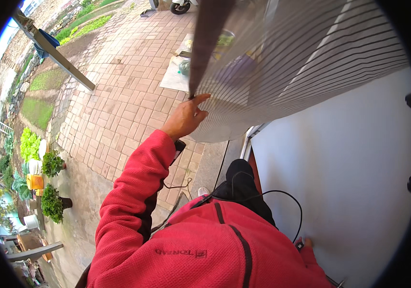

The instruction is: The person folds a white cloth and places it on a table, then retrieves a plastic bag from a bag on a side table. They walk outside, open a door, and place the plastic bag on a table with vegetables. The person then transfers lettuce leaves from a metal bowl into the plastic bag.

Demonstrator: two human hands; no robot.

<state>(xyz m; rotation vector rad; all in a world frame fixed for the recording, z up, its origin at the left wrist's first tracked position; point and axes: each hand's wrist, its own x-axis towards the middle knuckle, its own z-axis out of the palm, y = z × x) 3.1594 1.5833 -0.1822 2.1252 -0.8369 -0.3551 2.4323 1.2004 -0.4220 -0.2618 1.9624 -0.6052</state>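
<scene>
My left hand (185, 117) reaches forward at the lower edge of a striped mesh door curtain (299, 64). Its index finger and thumb are apart against the mesh, and the curtain's dark edge strip (209, 43) meets the hand near the knuckles. The other fingers are mostly hidden. A dark, flat object (178, 151) shows behind the red sleeve's cuff. My right hand (306, 243) is low at the right, beside a white panel (338, 165), largely hidden by its sleeve. A small black item (299, 246) is at its fingers, with a black cable (301, 212) near it.
A threshold (216, 162) and door frame (246, 144) lie ahead beside a dark-clad leg. Brick paving (119, 97) extends left, with a post (65, 66), potted plants (52, 203) and a yellow bucket (35, 181). Behind the mesh are a pale sheet (174, 77) and a purple object (236, 70).
</scene>
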